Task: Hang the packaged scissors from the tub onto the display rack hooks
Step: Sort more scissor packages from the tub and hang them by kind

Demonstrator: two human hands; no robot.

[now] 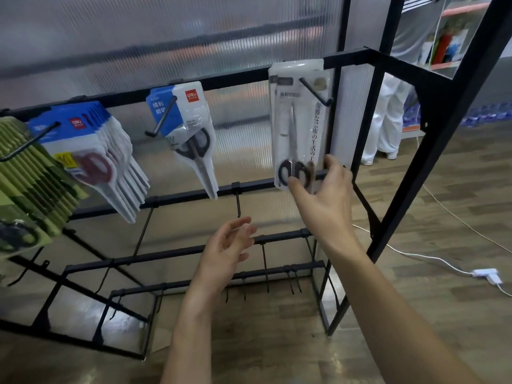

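Note:
A white pack of black-handled scissors [297,126] hangs on the rightmost hook [315,91] of the black display rack [221,83]. My right hand [322,195] pinches the bottom of that pack between thumb and fingers. My left hand [225,249] hovers lower and to the left, fingers relaxed, holding nothing. A blue-and-white scissors pack [191,134] hangs on the middle hook. A thick row of blue-topped packs with red-handled scissors [91,159] fills a hook at the left. The tub is out of view.
Green packs [30,184] hang at the far left. Bare hooks [238,203] stick out from the lower rails. A slanted black post [432,139] stands to the right. A white cable and plug [486,274] lie on the wooden floor. A person in white stands behind.

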